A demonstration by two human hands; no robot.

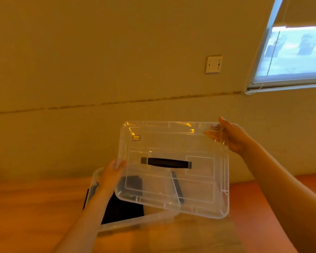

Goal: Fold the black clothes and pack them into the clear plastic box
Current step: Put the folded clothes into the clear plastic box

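You hold the clear lid (173, 167) up off the box (135, 222), tilted toward you. Your left hand (110, 173) grips its near-left edge, fingers clamped on the rim. Your right hand (228, 136) pinches the far-right corner, fingers closed on the plastic.

The step looks like lidding or unlidding, can't tell which. If closing: level the lid, line its corners up with the box rim, lower it flat, then press the edges down. Keep both grips at opposite corners so it doesn't twist.

The box sits on the wooden table (26, 216), below the lid, partly hidden by it. Black clothes (120, 210) lie inside at the left, dark, flat and folded-looking; the right part of the box looks bare. The lid is see-through, ribbed, with a black handle (166, 163) in the middle.
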